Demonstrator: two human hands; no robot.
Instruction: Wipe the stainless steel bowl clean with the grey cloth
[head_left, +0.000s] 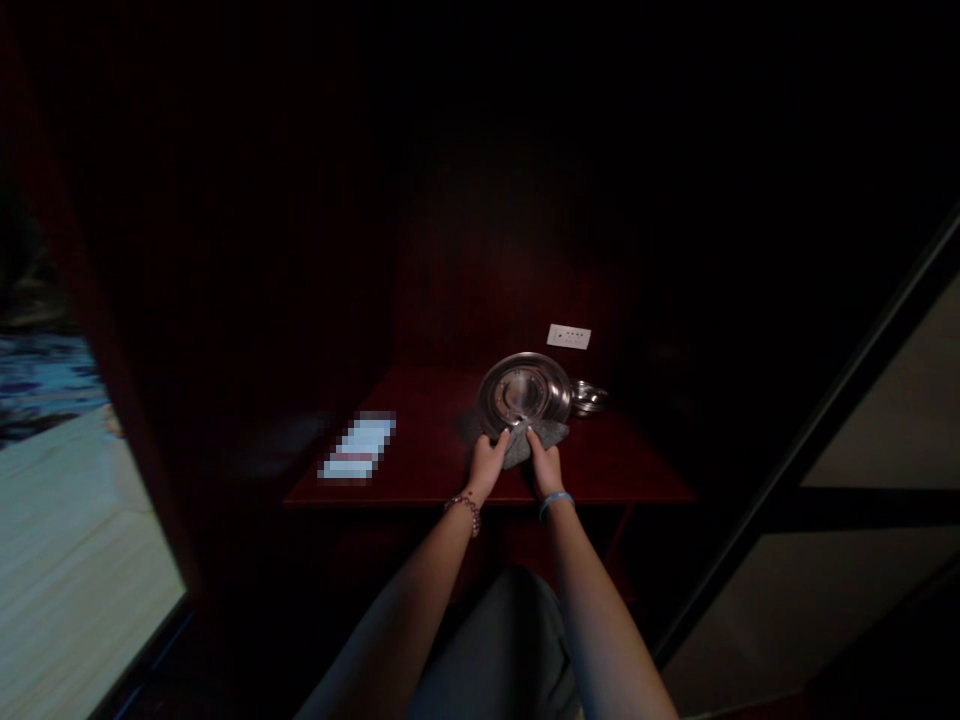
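Note:
A shiny round metal bowl [523, 385] is tilted up above the dark red desk, its inside facing me. At its near rim my left hand [489, 462] grips the left part, thumb on top. My right hand [543, 462] is closed on a grey cloth [555, 434] that lies against the same rim, thumb over it. The cloth spreads between both hands and out to the right. Fingers under the bowl are hidden. Just behind it to the right sit more metal bowls [589, 398], seemingly stacked and partly covered by the one I hold.
The dark red desk [420, 475] is set within dark walls. A blurred-out bright rectangle [358, 447] lies on its left side. On the back wall is a white socket panel [569, 336]. A pale surface [75, 570] shows at far left.

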